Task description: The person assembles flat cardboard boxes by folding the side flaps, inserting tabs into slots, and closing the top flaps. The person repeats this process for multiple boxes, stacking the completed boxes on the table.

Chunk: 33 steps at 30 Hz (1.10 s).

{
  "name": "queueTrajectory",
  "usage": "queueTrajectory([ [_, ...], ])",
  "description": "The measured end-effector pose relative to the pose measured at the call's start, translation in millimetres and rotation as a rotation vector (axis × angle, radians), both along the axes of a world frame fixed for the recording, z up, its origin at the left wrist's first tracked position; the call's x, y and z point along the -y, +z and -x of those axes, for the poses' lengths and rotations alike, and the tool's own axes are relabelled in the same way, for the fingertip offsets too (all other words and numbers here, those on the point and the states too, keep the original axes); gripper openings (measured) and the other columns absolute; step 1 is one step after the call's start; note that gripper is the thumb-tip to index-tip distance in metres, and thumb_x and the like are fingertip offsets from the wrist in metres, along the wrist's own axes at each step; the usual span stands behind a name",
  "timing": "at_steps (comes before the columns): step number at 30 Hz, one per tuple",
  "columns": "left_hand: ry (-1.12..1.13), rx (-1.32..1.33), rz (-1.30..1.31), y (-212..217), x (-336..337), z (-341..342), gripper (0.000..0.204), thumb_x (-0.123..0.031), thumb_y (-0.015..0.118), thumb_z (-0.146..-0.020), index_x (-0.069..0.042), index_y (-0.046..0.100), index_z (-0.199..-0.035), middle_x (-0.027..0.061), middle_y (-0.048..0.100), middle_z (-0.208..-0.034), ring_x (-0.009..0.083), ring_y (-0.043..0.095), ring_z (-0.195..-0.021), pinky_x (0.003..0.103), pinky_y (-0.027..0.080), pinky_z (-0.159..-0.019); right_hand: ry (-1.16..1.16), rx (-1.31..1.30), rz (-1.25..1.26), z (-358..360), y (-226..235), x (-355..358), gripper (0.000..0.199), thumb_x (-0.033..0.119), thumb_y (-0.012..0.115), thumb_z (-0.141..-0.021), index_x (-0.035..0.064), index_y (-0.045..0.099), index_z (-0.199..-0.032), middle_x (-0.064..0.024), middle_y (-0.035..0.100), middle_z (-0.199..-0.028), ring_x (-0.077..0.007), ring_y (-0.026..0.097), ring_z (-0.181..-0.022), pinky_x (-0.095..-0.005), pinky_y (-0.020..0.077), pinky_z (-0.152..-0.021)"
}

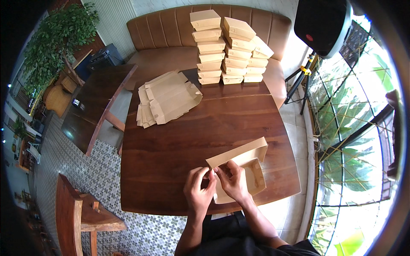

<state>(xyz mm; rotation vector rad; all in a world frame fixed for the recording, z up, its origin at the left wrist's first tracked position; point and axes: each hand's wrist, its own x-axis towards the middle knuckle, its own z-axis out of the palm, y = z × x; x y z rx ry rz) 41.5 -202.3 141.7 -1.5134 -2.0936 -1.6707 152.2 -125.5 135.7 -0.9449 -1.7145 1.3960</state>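
**Folding a brown paper box at the near edge of the tabletop**

Working with both hands on a half-formed brown paper box point(243, 168), lying on the wooden tabletop point(179, 145) close to its near edge, right of the middle. Pinching the box's near-left corner with the left hand point(199, 190), grip clenched on the card there, fingers curled over the flap. Pressing into the same corner with the right hand point(232, 181), grip closed on the box's near wall, thumb and fingertips meeting those of the other hand. Standing up along the far side of the box: one long flap, tilted toward the right edge of the tabletop.

Lying near the far-left corner: a fanned heap of flat, unfolded box blanks point(166, 100). Standing at the far edge, right of that heap: three leaning stacks of finished boxes point(230, 47), touching one another and backing onto a brown padded bench point(171, 25). Showing beyond the left edge: a second dark table point(96, 102) and, nearer, a wooden chair point(74, 213) on the patterned floor.
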Motion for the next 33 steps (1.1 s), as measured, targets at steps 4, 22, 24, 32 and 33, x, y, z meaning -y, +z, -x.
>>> queueTrajectory([
  [4,0.035,0.029,-0.011,-4.3,-4.1,8.3,0.024,0.006,0.08,-0.088,-0.001,0.073,-0.11,0.0116,0.072,-0.099,0.025,0.073,-0.08,0.036,0.059,-0.07,0.0,-0.204,0.158,6.9,2.1,2.0,0.009,0.002,0.069,-0.106,-0.0058,0.07,-0.111,-0.0138,0.08,-0.103,-0.0165,0.077,-0.102,-0.0296,0.0604,-0.089],
  [22,0.155,0.107,0.117,-13.5,-24.4,51.7,0.018,-0.007,0.081,-0.097,-0.003,0.073,-0.112,0.0086,0.07,-0.093,0.0161,0.064,-0.071,0.03,0.053,-0.058,-0.315,0.021,-0.066,-70.4,-26.7,-24.3,0.052,0.009,0.083,-0.094,0.0032,0.059,-0.139,-0.0103,0.069,-0.122,-0.0166,0.068,-0.096,-0.0327,0.0584,-0.082],
  [24,0.125,0.143,0.111,-23.0,-29.0,56.4,0.022,-0.004,0.081,-0.094,-0.004,0.074,-0.115,0.0066,0.071,-0.093,0.0147,0.065,-0.074,0.03,0.053,-0.063,-0.322,0.095,-0.067,-69.3,-37.1,-25.2,0.055,0.014,0.085,-0.092,0.003,0.059,-0.139,-0.0109,0.069,-0.123,-0.0182,0.068,-0.099,-0.0346,0.058,-0.083],
  [32,0.057,0.225,0.241,-63.3,-28.1,64.0,0.022,-0.021,0.073,-0.104,0.0,0.071,-0.112,0.0139,0.069,-0.088,0.0274,0.065,-0.07,0.038,0.055,-0.067,-0.149,0.25,0.05,-64.2,-66.9,-29.3,0.046,0.021,0.085,-0.094,0.0037,0.064,-0.131,-0.0129,0.079,-0.108,-0.0199,0.076,-0.097,-0.039,0.0607,-0.085],
  [33,0.037,0.334,0.394,-65.9,-26.5,66.9,0.024,-0.022,0.072,-0.105,0.001,0.071,-0.112,0.0149,0.069,-0.087,0.0278,0.064,-0.067,0.038,0.055,-0.065,-0.122,0.266,0.05,-63.1,-64.8,-28.9,0.041,0.021,0.083,-0.095,0.0033,0.065,-0.128,-0.0124,0.08,-0.106,-0.0196,0.076,-0.095,-0.0389,0.0611,-0.084],
])
